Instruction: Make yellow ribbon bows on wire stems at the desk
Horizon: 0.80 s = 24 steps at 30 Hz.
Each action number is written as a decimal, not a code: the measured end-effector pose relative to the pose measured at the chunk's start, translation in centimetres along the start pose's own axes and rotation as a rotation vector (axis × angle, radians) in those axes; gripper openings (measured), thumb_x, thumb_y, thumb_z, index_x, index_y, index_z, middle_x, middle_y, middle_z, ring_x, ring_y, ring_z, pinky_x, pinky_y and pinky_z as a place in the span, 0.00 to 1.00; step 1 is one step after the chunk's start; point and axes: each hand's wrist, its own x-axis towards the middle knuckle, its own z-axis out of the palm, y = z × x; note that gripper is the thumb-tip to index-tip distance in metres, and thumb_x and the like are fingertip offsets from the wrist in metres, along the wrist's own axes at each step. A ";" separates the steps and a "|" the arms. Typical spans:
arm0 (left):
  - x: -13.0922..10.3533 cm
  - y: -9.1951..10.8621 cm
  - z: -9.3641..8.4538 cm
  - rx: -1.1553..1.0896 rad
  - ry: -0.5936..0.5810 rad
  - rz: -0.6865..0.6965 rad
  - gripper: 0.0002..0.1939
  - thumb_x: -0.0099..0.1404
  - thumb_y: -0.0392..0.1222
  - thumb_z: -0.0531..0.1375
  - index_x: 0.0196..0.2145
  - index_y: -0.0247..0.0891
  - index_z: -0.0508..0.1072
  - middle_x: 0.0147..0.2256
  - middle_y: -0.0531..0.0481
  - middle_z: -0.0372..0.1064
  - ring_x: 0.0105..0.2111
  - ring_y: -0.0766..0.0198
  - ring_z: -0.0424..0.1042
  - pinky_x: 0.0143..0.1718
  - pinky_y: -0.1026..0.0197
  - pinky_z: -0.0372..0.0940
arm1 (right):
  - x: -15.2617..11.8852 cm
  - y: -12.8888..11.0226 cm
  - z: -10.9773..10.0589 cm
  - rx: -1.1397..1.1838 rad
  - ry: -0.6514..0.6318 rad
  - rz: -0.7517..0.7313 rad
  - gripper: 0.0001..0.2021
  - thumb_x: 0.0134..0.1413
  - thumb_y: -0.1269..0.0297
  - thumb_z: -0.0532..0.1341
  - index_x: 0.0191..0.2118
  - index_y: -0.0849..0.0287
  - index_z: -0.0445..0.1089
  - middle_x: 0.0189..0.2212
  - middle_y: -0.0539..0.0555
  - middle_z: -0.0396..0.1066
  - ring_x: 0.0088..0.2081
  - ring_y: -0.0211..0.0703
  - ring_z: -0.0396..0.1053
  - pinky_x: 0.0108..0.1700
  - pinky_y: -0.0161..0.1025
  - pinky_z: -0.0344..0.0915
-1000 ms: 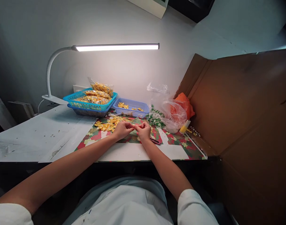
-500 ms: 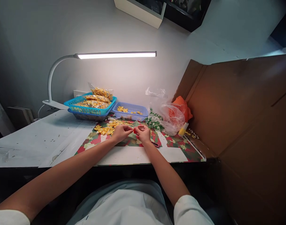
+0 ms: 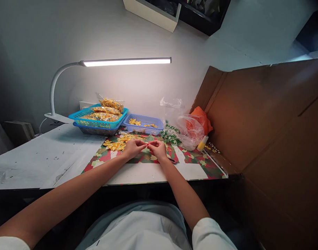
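My left hand [image 3: 133, 148] and my right hand [image 3: 158, 149] meet fingertip to fingertip above a patterned red and green sheet [image 3: 145, 158]. Both are closed in a pinch. Whatever lies between the fingertips is too small to make out. Just left of and behind my left hand is a loose pile of yellow ribbon-like pieces [image 3: 114, 145]. A dark, pinkish-edged tool [image 3: 172, 160] lies partly hidden by my right wrist.
A turquoise basket [image 3: 96, 123] holds bagged yellow pieces; a blue-violet basket [image 3: 145, 129] holds loose ones. Behind right are clear plastic bags [image 3: 185, 128], an orange bag [image 3: 202, 119] and a yellow-and-white bottle [image 3: 202, 143]. A lamp [image 3: 127, 62] hangs above; cardboard [image 3: 265, 114] stands right.
The view has shifted slightly. The fingers of my right hand have drawn closer together, and the fingertips of both hands still meet at the same spot over the sheet.
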 end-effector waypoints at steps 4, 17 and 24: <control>0.0 0.2 -0.1 0.016 -0.054 -0.009 0.14 0.52 0.51 0.62 0.23 0.37 0.79 0.21 0.49 0.75 0.20 0.62 0.71 0.21 0.65 0.59 | 0.1 -0.3 -0.5 -0.046 0.007 0.016 0.07 0.33 0.64 0.67 0.24 0.59 0.72 0.20 0.49 0.73 0.22 0.38 0.69 0.20 0.33 0.64; 1.3 -1.3 -2.1 0.343 0.042 0.071 0.07 0.50 0.41 0.60 0.24 0.41 0.78 0.26 0.49 0.77 0.27 0.57 0.72 0.30 0.61 0.61 | 0.2 0.4 -2.5 -0.448 -0.246 -0.202 0.05 0.35 0.72 0.65 0.18 0.56 0.76 0.18 0.48 0.73 0.21 0.37 0.67 0.23 0.32 0.59; 1.3 -1.2 -2.2 0.414 0.004 0.088 0.09 0.53 0.41 0.58 0.28 0.41 0.79 0.31 0.46 0.78 0.35 0.52 0.74 0.34 0.59 0.61 | 0.4 -0.4 -2.2 -0.497 -0.027 -0.397 0.05 0.39 0.71 0.63 0.21 0.55 0.75 0.27 0.50 0.73 0.32 0.43 0.69 0.36 0.37 0.62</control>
